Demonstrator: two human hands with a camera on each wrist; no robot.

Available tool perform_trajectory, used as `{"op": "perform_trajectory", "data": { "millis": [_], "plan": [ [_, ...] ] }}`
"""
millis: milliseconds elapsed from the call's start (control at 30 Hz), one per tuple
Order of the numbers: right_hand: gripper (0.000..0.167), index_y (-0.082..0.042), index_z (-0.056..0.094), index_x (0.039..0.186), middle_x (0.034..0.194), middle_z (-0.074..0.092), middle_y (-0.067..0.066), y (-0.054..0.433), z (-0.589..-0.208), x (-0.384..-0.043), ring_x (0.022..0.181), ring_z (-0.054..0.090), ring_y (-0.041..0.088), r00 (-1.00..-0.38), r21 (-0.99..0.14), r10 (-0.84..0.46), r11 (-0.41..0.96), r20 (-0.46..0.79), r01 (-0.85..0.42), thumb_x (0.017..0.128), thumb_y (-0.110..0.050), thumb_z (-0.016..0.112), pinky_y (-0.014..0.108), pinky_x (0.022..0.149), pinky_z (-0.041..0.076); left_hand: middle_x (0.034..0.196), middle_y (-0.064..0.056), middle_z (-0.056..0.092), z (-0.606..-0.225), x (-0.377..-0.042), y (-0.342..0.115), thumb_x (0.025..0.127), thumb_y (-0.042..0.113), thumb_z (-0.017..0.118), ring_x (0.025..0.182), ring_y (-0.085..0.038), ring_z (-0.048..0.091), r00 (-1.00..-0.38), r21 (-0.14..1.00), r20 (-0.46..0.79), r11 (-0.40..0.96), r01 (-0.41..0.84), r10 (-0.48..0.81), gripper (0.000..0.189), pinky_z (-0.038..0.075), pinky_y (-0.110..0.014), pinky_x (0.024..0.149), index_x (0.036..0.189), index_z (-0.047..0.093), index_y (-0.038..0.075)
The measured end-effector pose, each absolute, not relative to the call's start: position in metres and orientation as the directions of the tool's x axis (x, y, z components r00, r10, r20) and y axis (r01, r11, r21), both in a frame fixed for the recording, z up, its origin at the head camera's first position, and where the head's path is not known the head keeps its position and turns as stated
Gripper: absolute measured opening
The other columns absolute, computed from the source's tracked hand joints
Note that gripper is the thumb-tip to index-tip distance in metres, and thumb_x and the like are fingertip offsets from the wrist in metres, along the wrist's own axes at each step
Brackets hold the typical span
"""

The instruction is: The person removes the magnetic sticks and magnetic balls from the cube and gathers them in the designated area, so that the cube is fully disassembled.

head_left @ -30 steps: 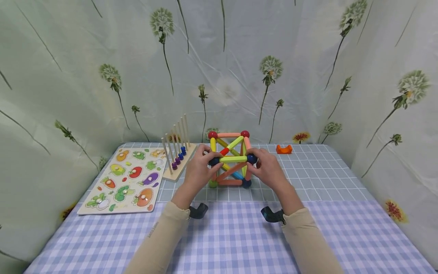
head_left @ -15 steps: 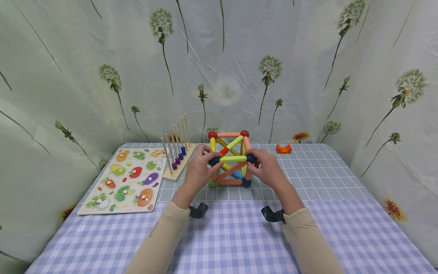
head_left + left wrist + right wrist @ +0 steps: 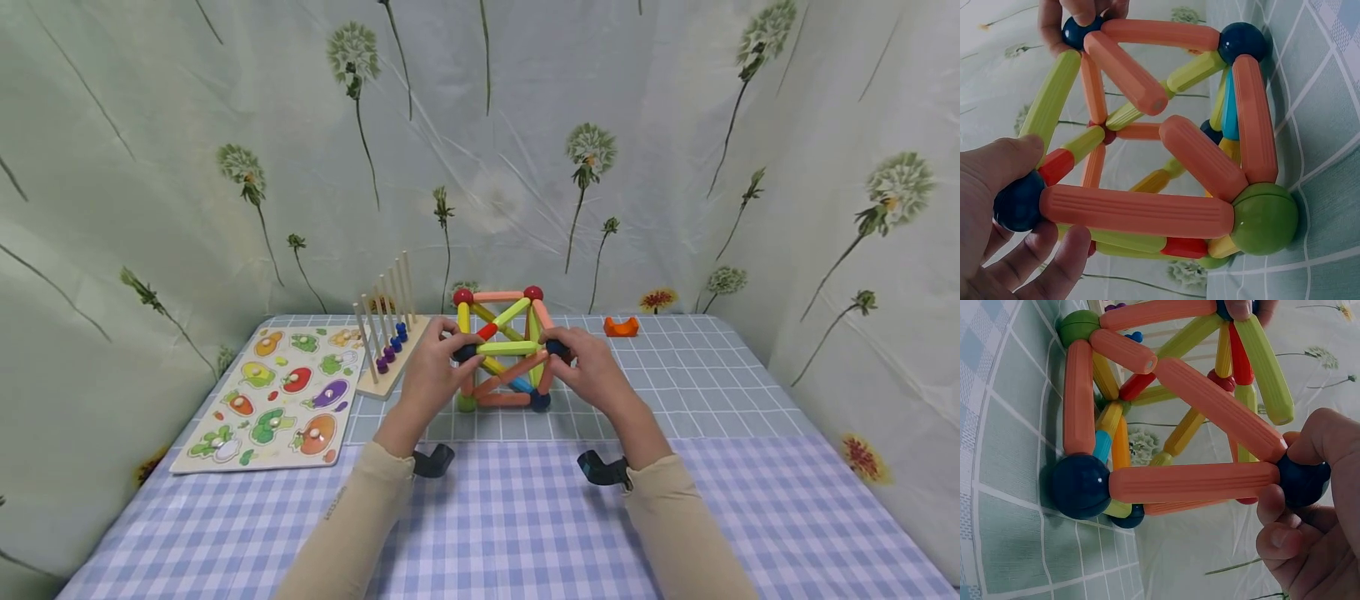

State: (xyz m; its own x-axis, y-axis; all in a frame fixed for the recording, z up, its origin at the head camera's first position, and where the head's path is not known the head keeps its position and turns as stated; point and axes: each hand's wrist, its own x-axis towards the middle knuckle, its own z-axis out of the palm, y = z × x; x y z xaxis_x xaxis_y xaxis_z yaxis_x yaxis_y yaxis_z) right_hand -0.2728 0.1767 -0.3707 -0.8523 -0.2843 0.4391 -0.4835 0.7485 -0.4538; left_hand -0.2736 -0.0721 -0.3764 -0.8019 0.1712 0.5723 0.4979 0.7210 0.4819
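A cube-like frame of magnetic sticks and balls [image 3: 504, 400] stands on the grey grid cloth. My left hand [image 3: 433, 371] pinches the dark blue ball [image 3: 1019, 203] at its upper left front corner. At the upper right front corner, my right hand [image 3: 592, 373] pinches another dark blue ball [image 3: 1304, 481] between thumb and fingers. A yellow-green stick [image 3: 1266, 369] reaches from the left ball; its right end is apart from the right ball. Across the front face, an upper salmon stick [image 3: 1125, 75] and a lower salmon stick [image 3: 1200, 156] slant towards each other, their ends apart in the left wrist view.
Left of the frame stands a wooden peg board [image 3: 382, 383] with purple and blue beads. A vegetable puzzle board [image 3: 288, 392] lies further left. An orange curved piece [image 3: 621, 327] sits at the back right. Blue checked cloth [image 3: 517, 525] covers the near table.
My right hand has shifted slightly right with its dark blue ball. A gap has opened between that ball and the yellow-green stick. My left hand has barely moved.
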Motion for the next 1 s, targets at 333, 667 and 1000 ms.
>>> {"op": "perform_trajectory", "data": {
  "millis": [333,667,1000],
  "plan": [
    [0.028,-0.010,0.062,0.124,0.109,0.064,0.012,0.1773,-0.3707,-0.2721,0.084,0.057,0.021,-0.862,-0.488,-0.298,0.727,0.411,-0.484,0.096,-0.013,0.062,0.036,0.076,0.055,0.109,-0.007,0.051,-0.3761,-0.2711,-0.0716,0.083,0.020,0.082,0.098,-0.024,0.056,-0.796,0.475,0.579,0.722,0.502,0.173,0.023,0.060,-0.035,0.082,0.104,0.077,0.013],
    [0.028,-0.013,0.060,0.126,0.103,0.058,0.010,0.1740,-0.3685,-0.2715,0.080,0.049,0.020,-0.881,-0.464,-0.289,0.764,0.374,-0.448,0.099,-0.021,0.061,0.030,0.069,0.044,0.109,-0.007,0.052,-0.3774,-0.2726,-0.0699,0.083,0.021,0.082,0.095,-0.022,0.058,-0.782,0.450,0.597,0.732,0.512,0.180,0.023,0.060,-0.034,0.081,0.105,0.077,0.014],
    [0.035,-0.013,0.053,0.130,0.123,0.058,0.014,0.1700,-0.3692,-0.2721,0.087,0.054,0.026,-0.911,-0.505,-0.248,0.769,0.331,-0.393,0.099,-0.024,0.063,0.031,0.074,0.048,0.110,-0.007,0.052,-0.3773,-0.2718,-0.0699,0.083,0.020,0.082,0.095,-0.023,0.059,-0.794,0.475,0.583,0.720,0.505,0.172,0.022,0.060,-0.035,0.082,0.104,0.076,0.015]
  ]
}}
